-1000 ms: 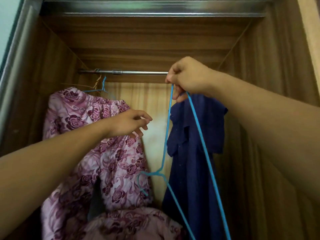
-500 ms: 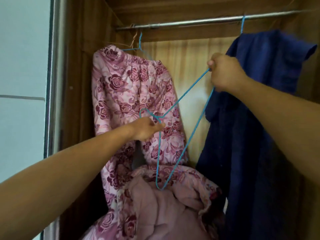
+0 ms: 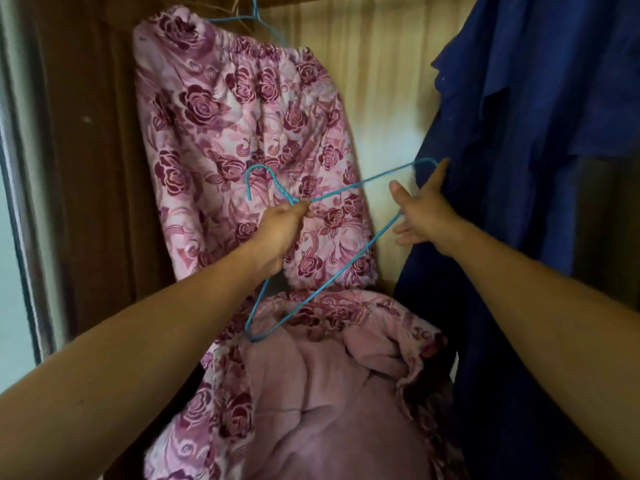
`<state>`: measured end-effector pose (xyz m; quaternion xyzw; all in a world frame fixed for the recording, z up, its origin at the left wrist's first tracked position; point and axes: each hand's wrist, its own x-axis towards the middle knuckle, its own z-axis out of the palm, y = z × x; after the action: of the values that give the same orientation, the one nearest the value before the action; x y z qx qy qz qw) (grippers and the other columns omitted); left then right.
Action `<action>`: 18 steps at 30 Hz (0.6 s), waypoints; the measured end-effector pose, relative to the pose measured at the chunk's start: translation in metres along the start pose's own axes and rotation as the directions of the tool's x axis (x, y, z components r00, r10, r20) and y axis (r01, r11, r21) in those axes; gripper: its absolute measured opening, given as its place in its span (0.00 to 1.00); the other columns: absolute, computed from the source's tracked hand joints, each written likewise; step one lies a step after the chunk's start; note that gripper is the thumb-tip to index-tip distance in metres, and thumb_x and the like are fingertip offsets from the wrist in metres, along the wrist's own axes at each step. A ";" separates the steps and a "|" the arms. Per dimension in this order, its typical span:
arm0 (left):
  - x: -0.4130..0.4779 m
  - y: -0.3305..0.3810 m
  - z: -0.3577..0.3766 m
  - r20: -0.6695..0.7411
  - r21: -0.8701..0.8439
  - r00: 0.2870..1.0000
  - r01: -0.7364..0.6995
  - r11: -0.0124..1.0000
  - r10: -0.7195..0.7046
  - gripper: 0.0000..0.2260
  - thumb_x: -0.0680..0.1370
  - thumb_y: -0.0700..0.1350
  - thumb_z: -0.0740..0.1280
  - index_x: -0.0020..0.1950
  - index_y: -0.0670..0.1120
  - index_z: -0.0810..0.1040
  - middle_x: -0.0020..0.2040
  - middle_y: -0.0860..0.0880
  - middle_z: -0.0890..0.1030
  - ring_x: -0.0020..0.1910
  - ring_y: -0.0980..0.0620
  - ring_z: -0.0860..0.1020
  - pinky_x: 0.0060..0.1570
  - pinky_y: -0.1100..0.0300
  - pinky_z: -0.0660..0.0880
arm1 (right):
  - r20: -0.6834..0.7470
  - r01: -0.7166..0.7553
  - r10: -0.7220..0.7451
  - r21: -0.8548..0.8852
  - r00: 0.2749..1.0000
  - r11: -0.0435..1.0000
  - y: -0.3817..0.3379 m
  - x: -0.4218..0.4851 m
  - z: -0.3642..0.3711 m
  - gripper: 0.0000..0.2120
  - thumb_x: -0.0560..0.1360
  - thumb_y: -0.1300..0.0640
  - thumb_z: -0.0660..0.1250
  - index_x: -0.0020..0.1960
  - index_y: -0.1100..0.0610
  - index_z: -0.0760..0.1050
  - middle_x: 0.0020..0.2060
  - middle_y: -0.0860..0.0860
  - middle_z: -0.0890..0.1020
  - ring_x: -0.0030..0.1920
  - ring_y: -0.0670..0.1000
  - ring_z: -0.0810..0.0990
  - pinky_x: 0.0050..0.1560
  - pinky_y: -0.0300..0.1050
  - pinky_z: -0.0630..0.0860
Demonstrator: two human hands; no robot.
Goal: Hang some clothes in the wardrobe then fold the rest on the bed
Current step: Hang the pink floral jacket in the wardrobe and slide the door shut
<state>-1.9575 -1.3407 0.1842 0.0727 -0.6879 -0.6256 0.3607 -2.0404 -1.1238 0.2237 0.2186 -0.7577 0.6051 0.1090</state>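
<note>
At the far left of the wardrobe [image 3: 86, 168] hangs a pink floral garment [image 3: 242, 126] on its own hanger. Your left hand [image 3: 278, 230] pinches the empty blue wire hanger [image 3: 349, 188] just below its hook — the frame slants from low centre up toward the right. Your right hand [image 3: 420, 213] is spread open, its fingers just beside the hanger's far corner. Below lies a bunched pink floral quilt [image 3: 322, 393]; at right hangs a navy garment [image 3: 519, 150].
</note>
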 end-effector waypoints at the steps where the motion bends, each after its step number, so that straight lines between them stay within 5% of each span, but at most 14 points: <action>1: 0.001 0.003 0.006 -0.016 -0.032 1.000 0.005 0.999 -0.005 0.15 0.80 0.53 0.66 0.35 0.49 0.76 0.25 0.50 0.63 0.20 0.54 0.59 0.22 0.67 0.53 | -0.031 0.025 -0.025 -0.006 0.999 1.000 0.016 0.006 0.005 0.51 0.75 0.32 0.66 0.76 0.35 0.26 0.75 0.55 0.68 0.49 0.61 0.85 0.36 0.55 0.84; 2: 0.002 0.005 0.011 -0.015 -0.076 1.000 0.018 0.997 -0.019 0.15 0.80 0.54 0.64 0.35 0.49 0.74 0.26 0.50 0.62 0.21 0.53 0.58 0.23 0.66 0.53 | -0.031 0.037 -0.039 -0.058 0.999 0.998 0.031 0.009 0.009 0.55 0.68 0.24 0.65 0.78 0.37 0.31 0.76 0.56 0.67 0.54 0.62 0.84 0.42 0.56 0.85; 4: 0.002 0.006 0.020 0.013 -0.145 0.998 0.056 0.988 -0.055 0.18 0.80 0.60 0.61 0.39 0.49 0.73 0.27 0.51 0.61 0.22 0.53 0.58 0.24 0.65 0.53 | 0.124 0.000 0.037 -0.287 0.992 0.958 0.061 0.003 0.014 0.54 0.62 0.18 0.63 0.78 0.46 0.55 0.70 0.57 0.73 0.59 0.59 0.80 0.51 0.55 0.83; 6: 0.002 -0.002 0.026 0.040 -0.168 0.996 0.081 0.982 -0.075 0.22 0.81 0.65 0.56 0.39 0.49 0.72 0.26 0.53 0.59 0.22 0.54 0.57 0.26 0.63 0.52 | 0.340 0.055 0.228 -0.655 0.912 0.754 0.089 -0.020 0.011 0.32 0.72 0.28 0.66 0.65 0.50 0.73 0.64 0.55 0.77 0.59 0.56 0.78 0.51 0.46 0.79; 8: 0.001 -0.018 0.031 0.077 -0.174 0.993 0.102 0.980 -0.090 0.23 0.82 0.64 0.55 0.38 0.49 0.71 0.25 0.53 0.58 0.23 0.53 0.55 0.32 0.56 0.49 | 0.314 0.135 0.380 -0.894 0.870 0.428 0.126 -0.031 0.008 0.33 0.73 0.33 0.68 0.70 0.52 0.70 0.68 0.57 0.74 0.64 0.59 0.77 0.60 0.48 0.77; 10: 0.000 -0.034 0.033 0.114 -0.191 0.988 0.128 0.973 -0.107 0.20 0.84 0.59 0.56 0.37 0.49 0.71 0.25 0.53 0.58 0.24 0.53 0.54 0.36 0.51 0.48 | 0.234 0.102 0.445 -0.949 0.864 0.300 0.149 -0.035 0.009 0.35 0.75 0.39 0.68 0.75 0.56 0.64 0.70 0.59 0.72 0.67 0.59 0.75 0.62 0.49 0.74; 14: 0.001 -0.050 0.028 0.159 -0.196 0.983 0.122 0.973 -0.091 0.16 0.84 0.49 0.56 0.37 0.49 0.71 0.24 0.55 0.58 0.23 0.55 0.54 0.31 0.56 0.48 | 0.202 0.052 0.377 -0.927 0.904 0.370 0.153 -0.023 0.011 0.21 0.79 0.55 0.63 0.71 0.60 0.71 0.67 0.60 0.76 0.64 0.60 0.78 0.60 0.49 0.75; 18: 0.004 -0.048 0.020 0.243 -0.081 0.969 0.059 0.995 -0.038 0.22 0.84 0.47 0.58 0.30 0.50 0.73 0.23 0.56 0.60 0.21 0.57 0.56 0.25 0.63 0.53 | 0.008 -0.080 0.132 -0.757 0.991 0.648 0.135 0.006 0.006 0.15 0.78 0.57 0.64 0.63 0.62 0.76 0.62 0.63 0.80 0.61 0.63 0.80 0.56 0.49 0.76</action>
<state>-1.9890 -1.3363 0.1433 -0.0029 -0.6966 -0.6680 0.2618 -2.1076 -1.1077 0.1074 0.1277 -0.9549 0.2340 0.1308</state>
